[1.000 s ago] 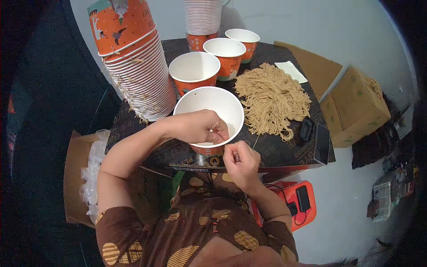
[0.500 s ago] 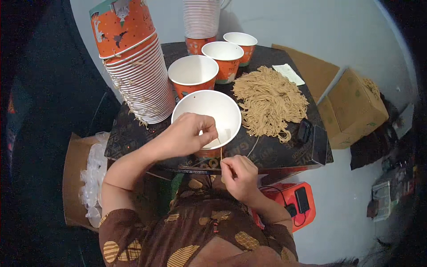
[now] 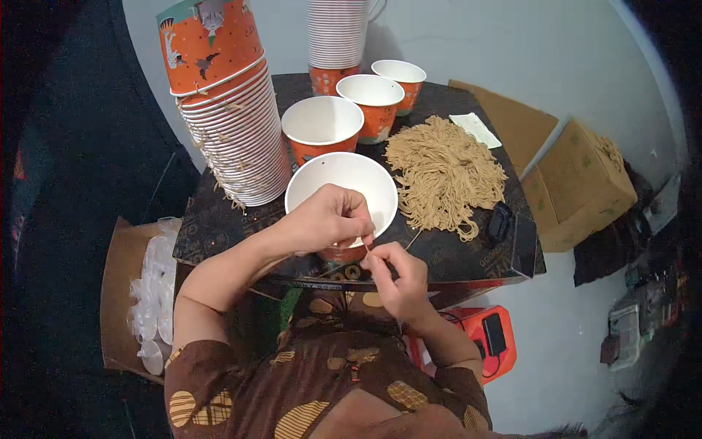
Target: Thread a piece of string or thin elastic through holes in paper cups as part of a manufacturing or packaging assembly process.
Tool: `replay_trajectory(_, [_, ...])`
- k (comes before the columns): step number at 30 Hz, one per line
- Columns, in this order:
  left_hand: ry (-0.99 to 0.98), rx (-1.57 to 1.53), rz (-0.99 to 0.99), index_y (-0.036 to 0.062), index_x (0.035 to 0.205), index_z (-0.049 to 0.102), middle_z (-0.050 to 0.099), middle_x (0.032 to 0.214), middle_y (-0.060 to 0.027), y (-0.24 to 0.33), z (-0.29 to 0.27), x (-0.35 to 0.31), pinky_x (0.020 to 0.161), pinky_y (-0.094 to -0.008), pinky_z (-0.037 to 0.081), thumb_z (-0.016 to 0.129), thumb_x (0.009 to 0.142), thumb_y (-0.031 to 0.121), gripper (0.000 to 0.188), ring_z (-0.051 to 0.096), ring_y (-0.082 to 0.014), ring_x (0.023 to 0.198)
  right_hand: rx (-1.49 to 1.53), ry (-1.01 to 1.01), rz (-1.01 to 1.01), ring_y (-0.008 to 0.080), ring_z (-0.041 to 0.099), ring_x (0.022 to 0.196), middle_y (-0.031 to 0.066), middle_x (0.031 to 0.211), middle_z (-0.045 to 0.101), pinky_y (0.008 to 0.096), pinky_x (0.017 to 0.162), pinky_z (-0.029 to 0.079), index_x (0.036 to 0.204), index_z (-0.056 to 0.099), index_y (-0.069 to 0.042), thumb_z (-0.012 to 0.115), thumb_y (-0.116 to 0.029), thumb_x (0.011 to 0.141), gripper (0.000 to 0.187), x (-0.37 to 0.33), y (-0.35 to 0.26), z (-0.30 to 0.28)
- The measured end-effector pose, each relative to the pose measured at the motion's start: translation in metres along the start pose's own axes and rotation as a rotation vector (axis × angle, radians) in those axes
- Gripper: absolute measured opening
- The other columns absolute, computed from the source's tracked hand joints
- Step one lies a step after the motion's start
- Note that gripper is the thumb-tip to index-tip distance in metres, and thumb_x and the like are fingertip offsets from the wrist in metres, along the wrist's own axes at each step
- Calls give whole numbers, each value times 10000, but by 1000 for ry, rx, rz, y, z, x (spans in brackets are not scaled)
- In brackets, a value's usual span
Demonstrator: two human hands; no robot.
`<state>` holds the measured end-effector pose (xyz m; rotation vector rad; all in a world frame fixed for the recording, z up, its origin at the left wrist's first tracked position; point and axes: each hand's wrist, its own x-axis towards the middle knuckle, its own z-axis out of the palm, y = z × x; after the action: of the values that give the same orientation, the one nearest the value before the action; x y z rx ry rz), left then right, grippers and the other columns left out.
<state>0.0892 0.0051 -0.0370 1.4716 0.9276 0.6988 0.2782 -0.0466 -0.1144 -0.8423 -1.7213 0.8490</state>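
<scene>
A paper bucket (image 3: pixel 349 170), white inside and orange outside, stands at the table's near edge. Over its near rim my left hand (image 3: pixel 335 218) is closed in a pinch. My right hand (image 3: pixel 399 279), also closed in a pinch, sits just below and to the right, the fingertips of both almost meeting. A thin tan string (image 3: pixel 414 240) passes from my right fingers toward the table. Both hands appear to grip this string, though the part between the fingertips is mostly hidden. Right of the bucket lies a heap of tan strings (image 3: pixel 446 172).
Behind stand three more paper buckets (image 3: pixel 323 121). A tall leaning stack of buckets (image 3: pixel 234 139) with string ends hanging out is at left, another stack (image 3: pixel 336 33) at the back. A black object (image 3: pixel 500 221) lies right. Cardboard boxes (image 3: pixel 585 186) and a red stool (image 3: pixel 504 329) flank the table.
My left hand has moved right and closer to my right hand, shortening the visible string between them. The whole view has shifted slightly.
</scene>
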Motion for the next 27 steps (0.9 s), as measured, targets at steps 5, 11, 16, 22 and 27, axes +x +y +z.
replay_trajectory(5, [-61,19,-1,-29,867,666,666,763,-36,-3,0,1,535,-228,441,641,841,-31,37,569,-62,626,-41,78,-52,153,583,580,83,719,618,297,552,462,922,614,-17,626,-10,911,17,10,0,-15])
replay_trajectory(11, [-140,29,-20,-30,891,666,653,776,-19,4,4,2,555,-228,441,700,856,6,61,557,-61,636,-281,106,-411,270,621,698,111,812,610,348,625,493,943,622,-23,639,24,867,92,40,-4,-25])
replay_trajectory(16, [-103,113,-82,-29,850,645,631,736,-26,1,3,7,537,-230,412,697,867,12,68,535,-67,613,-241,44,-342,302,626,745,125,826,612,373,661,503,986,608,-30,633,51,831,176,50,-2,-26])
replay_trajectory(22, [-148,-117,-8,-41,850,623,620,718,-51,-9,-4,12,541,-238,415,642,896,-8,60,529,-89,594,-330,22,-494,354,614,873,173,987,598,411,726,504,1001,602,-21,604,81,779,245,44,12,-42])
replay_trajectory(27, [-186,-111,9,-39,864,624,618,723,-49,-10,-4,14,555,-236,419,628,901,-16,44,529,-89,605,-397,100,-438,346,599,948,176,1068,581,435,802,490,984,602,-8,653,44,766,229,39,9,-28])
